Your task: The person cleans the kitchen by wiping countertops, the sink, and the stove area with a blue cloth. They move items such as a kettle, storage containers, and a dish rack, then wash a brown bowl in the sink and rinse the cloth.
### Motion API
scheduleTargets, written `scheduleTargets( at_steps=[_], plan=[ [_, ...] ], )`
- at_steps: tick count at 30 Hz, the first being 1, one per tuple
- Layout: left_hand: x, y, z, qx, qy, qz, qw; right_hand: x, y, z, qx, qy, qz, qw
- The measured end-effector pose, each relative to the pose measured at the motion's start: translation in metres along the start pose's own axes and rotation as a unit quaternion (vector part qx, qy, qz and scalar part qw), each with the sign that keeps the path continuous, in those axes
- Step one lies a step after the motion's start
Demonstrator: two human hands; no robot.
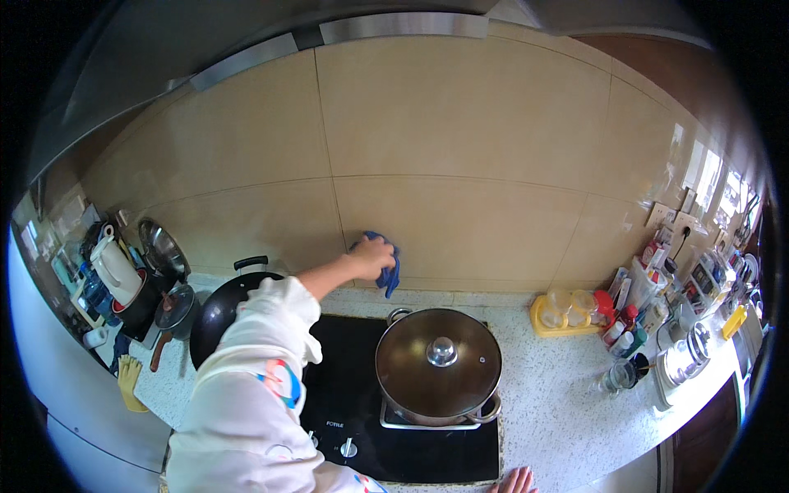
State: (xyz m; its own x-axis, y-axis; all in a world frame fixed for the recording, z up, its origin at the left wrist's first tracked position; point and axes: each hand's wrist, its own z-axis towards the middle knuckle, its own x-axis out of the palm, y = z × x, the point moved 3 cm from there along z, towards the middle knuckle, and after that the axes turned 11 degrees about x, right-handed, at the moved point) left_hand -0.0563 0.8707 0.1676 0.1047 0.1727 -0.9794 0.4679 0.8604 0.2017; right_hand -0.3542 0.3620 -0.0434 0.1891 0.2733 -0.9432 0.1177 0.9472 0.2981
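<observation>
My left hand (pixel 374 257), at the end of a white sleeve, presses a crumpled blue cloth (pixel 388 280) against the beige tiled wall (pixel 456 228) behind the hob. Below and to its right, a large steel pot with a glass lid (pixel 437 363) sits on the black glass hob (pixel 351 382). My left sleeve partly covers a dark wok (pixel 216 320) on the left. At the bottom edge of the picture, only the fingers of my right hand (pixel 516 480) show, laid on the counter's front edge beside the hob, with nothing seen in them.
A small lidded saucepan (pixel 175 311), a steel lid (pixel 161 246), a white kettle (pixel 116 271) and yellow rubber gloves (pixel 129 382) are at the left. On the right counter are a yellow rack of jars (pixel 564 326), several bottles and a glass jar (pixel 616 376). A range hood (pixel 400 26) hangs above.
</observation>
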Motion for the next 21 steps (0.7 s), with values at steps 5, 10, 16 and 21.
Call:
scheduleTargets(
  at_steps=[5, 10, 16, 21],
  plan=[
    [-0.181, 0.078, -0.048, -0.147, -0.424, 0.273, 0.851, -0.003, 0.003, 0.001, 0.003, 0.005, -0.019, 1.000],
    [-0.183, 0.131, -0.039, -0.231, -0.489, 0.418, 0.729, -0.005, 0.011, 0.004, 0.024, 0.026, -0.078, 0.996],
    [0.096, 0.017, 0.005, 0.173, -0.067, 0.329, 0.926, -0.003, 0.013, 0.006, 0.039, 0.030, -0.074, 0.996],
    [0.110, -0.025, 0.016, 0.141, -0.046, 0.197, 0.969, -0.005, 0.013, 0.006, 0.024, 0.009, -0.041, 0.999]
  ],
)
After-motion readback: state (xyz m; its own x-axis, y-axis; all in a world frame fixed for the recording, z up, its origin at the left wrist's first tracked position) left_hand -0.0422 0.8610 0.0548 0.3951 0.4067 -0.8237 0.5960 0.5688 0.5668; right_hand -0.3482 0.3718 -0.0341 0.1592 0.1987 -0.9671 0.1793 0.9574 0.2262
